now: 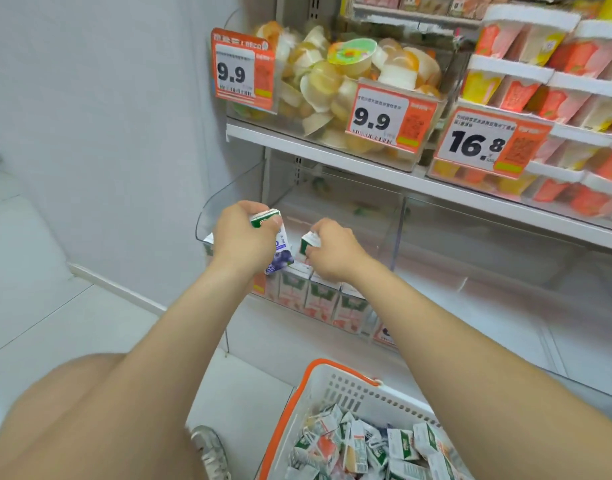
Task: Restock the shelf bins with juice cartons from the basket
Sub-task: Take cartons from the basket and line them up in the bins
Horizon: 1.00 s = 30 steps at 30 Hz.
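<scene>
On the lower shelf, at its left end, your left hand is curled round a purple carton printed with dark berries. Its top edge is green and white, and the lettering on its face is too blurred to read. Just beside it, your right hand pinches a second carton; only a green-and-white corner shows past your fingers. Both hands hang over the clear bin, just above a row of cartons standing upright along its front wall. Those have green tops and pinkish-red fronts, but the plastic and the blur hide their names.

On the shelf above, the big figures on three orange price tags read plainly: "9.9" on the left tag, "9.9" on the middle tag and "16.8" on the right tag. The small print and barcodes under each figure cannot be made out. Behind the first two tags lies a heap of jelly cups. To the right stand white-lidded tubs in red, pink and yellow, cut off by the frame edge.

At the bottom, the white basket with its orange rim is cut off by the lower edge and crossed by your right forearm. It holds loose cartons, jumbled green, white and red, with unreadable labels. A grey shoe shows to its left.
</scene>
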{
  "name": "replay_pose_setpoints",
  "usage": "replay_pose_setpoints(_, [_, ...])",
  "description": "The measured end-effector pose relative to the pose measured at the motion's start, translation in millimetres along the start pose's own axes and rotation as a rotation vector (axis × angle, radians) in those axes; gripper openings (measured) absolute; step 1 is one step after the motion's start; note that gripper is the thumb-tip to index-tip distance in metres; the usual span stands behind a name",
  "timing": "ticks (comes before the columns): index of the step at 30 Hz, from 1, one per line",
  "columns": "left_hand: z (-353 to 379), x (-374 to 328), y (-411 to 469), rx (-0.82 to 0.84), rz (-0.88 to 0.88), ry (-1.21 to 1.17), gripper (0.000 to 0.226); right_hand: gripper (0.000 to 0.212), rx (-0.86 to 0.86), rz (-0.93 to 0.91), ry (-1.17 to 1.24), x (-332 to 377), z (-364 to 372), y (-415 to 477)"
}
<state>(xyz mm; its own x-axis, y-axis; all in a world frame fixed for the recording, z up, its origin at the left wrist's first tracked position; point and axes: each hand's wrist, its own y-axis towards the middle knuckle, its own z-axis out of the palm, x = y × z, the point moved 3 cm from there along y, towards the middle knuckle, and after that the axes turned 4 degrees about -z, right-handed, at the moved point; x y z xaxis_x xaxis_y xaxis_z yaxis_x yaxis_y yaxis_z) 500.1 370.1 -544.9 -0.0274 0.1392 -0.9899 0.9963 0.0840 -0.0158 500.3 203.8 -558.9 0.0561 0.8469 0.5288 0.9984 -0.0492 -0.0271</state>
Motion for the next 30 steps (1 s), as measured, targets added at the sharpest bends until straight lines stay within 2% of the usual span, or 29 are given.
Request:
replay_pose_setpoints(3, [1,3,1,0.002,-0.007,-0.017,0.010,0.041,0.134,0.036,0.014,4,8,8])
replay_pose_setpoints(6, [3,3,1,0.007,0.015,0.021,0.013,0.033,0.184,0.052,0.012,2,11,11])
replay_pose_setpoints(8, [5,3,-1,0.024,0.003,0.040,0.013,0.036,0.203,0.039,-0.016,1,9,11])
replay_pose_setpoints(11, [8,1,-6,0.057,-0.002,0.022,0.017,0.040,0.052,-0.031,0.014,1,-7,3])
replay_pose_setpoints(14, [13,-5,-13,0.072,0.041,0.026,0.023,0.041,-0.190,-0.150,0.250,3,-32,-20])
replay_pose_setpoints(17, [25,-12,-26,0.162,0.087,-0.007,0.037,0.044,-0.146,-0.285,0.352,-4,-49,-55])
replay_pose_setpoints(20, [46,-20,-43,0.277,0.042,-0.088,0.045,0.035,-0.154,-0.310,0.329,-24,-62,-91])
replay_pose_setpoints(22, [65,-27,-57,0.342,0.020,-0.127,0.040,0.027,-0.186,-0.274,0.350,-42,-70,-111])
replay_pose_setpoints(25, [97,-31,-80,0.455,0.025,-0.102,0.026,0.018,-0.222,-0.097,0.573,-76,-83,-136])
replay_pose_setpoints(30, [151,-29,-114,0.573,0.033,-0.031,0.016,0.018,-0.234,0.076,0.836,-118,-102,-178])
